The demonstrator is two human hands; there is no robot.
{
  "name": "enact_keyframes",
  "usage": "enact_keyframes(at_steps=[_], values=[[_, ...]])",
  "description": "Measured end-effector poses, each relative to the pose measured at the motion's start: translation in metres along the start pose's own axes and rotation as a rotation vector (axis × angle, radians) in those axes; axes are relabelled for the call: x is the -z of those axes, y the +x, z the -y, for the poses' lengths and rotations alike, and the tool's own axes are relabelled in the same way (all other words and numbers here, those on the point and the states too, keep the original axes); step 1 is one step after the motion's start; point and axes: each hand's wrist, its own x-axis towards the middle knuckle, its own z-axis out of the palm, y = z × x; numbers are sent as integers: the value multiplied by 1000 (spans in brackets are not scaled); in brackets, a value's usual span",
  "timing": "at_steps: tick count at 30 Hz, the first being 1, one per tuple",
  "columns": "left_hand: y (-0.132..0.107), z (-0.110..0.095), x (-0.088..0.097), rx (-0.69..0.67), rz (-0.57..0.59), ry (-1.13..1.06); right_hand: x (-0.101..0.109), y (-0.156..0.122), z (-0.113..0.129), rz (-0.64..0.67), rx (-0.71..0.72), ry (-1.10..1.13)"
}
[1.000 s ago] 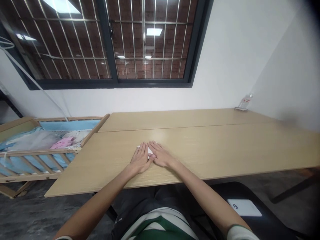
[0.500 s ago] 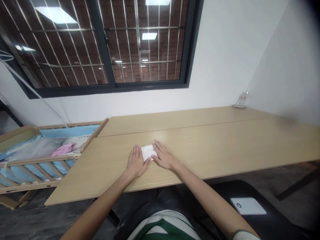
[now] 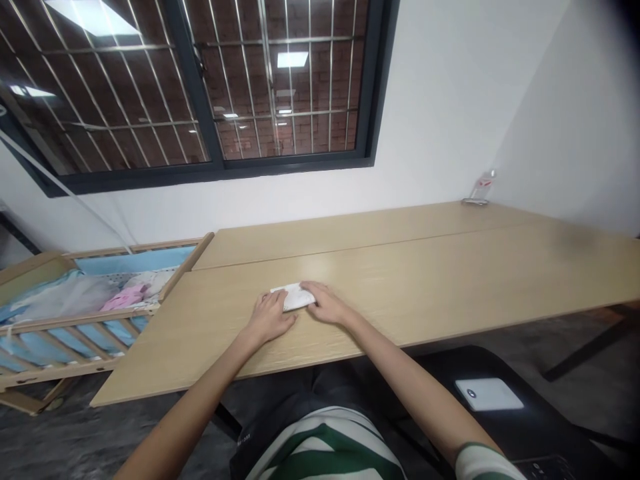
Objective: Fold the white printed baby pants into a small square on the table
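Observation:
A small folded white cloth [image 3: 292,296] lies on the light wooden table [image 3: 450,267] in front of me. My left hand [image 3: 268,313] curls its fingers onto the cloth's left edge. My right hand [image 3: 326,305] curls onto its right edge from the other side. Both hands grip the cloth against the tabletop, and its near edge is hidden behind my fingers.
A wooden baby crib [image 3: 75,300] with blue padding and pink clothes stands to the left of the table. A small bottle [image 3: 481,188] sits at the far right corner by the wall. A white phone-like device [image 3: 488,395] rests on a black seat at the lower right.
My hands lay flat and together over the cloth, then slid apart to show it. Now the fingers have curled and taken hold of its two sides.

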Motion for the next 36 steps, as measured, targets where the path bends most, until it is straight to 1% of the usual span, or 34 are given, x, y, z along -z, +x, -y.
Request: enact_keyframes(at_steps=[3,6,10,13,16,18,20,23,24,26,28,31,33,35,36], values=[[5,7,5,17,-18,-13,-3,4,-5,-67,29,32],[8,11,10,69,-69,-12,-1,7,-4,-96,29,67],[8,10,20,166,-173,-16,8,9,3,-130,-54,135],[6,7,30,229,-217,-69,13,14,7,-171,-118,298],[0,4,40,346,-215,-280,16,26,9,-171,-137,495],[-7,2,42,411,-196,-427,18,38,8,-140,-189,570],[-16,-2,40,427,-170,-506,20,49,7,-106,-269,593],[-29,-11,31,400,-118,-564,21,64,5,-71,-366,585],[-32,-15,28,391,-97,-553,20,67,3,-58,-386,580],[-36,-22,21,393,-53,-454,14,71,0,-34,-415,564],[-38,-29,18,406,-7,-286,6,71,-6,-31,-426,533],[-38,-38,19,415,39,-59,-7,68,-14,-43,-400,472],[-40,-45,22,422,27,64,-11,65,-14,-62,-362,430],[-45,-55,23,418,-32,165,-10,62,-8,-86,-293,383],[-49,-62,22,394,-71,193,-8,61,-2,-88,-243,358]])
